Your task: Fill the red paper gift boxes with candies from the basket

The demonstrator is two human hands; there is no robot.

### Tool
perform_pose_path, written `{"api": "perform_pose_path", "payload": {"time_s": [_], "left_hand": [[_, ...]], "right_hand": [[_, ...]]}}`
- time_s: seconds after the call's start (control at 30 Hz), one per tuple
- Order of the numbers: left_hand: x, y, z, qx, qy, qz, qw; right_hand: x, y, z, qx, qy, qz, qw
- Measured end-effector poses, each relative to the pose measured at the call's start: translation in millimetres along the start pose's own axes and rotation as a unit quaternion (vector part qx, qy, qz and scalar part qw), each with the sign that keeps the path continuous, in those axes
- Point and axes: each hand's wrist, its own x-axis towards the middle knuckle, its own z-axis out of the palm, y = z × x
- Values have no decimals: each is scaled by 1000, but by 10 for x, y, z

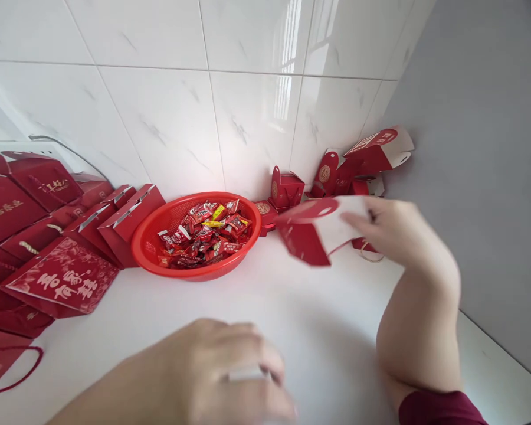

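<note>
My right hand [392,230] grips a red paper candy box [308,241] by its white inner flap, fingers pinched on it. The box is held up above the white counter, with its flap spread. My left hand [234,372] is low in front, blurred by motion. Its fingers are loosely bent, with a gap between them and nothing visible inside. A red plastic basket [199,274] of wrapped candies [207,233] stands beyond my left hand, left of the held box.
Assembled red gift boxes [62,277] crowd the left side, some with rope handles. More red boxes, some with open flaps [380,147], lean in the back right corner by a grey panel [482,147]. A tiled wall [159,118] borders the white counter [168,301].
</note>
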Motion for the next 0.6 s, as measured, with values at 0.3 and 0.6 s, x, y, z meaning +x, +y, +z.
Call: {"api": "perform_pose_path", "payload": {"time_s": [0.3, 0.6], "left_hand": [[68, -592, -150, 110, 17, -278, 954], [62, -743, -102, 57, 3, -377, 925]], "right_hand": [[-204, -756, 951, 75, -272, -279, 918], [-270, -737, 825, 217, -171, -331, 902]]}}
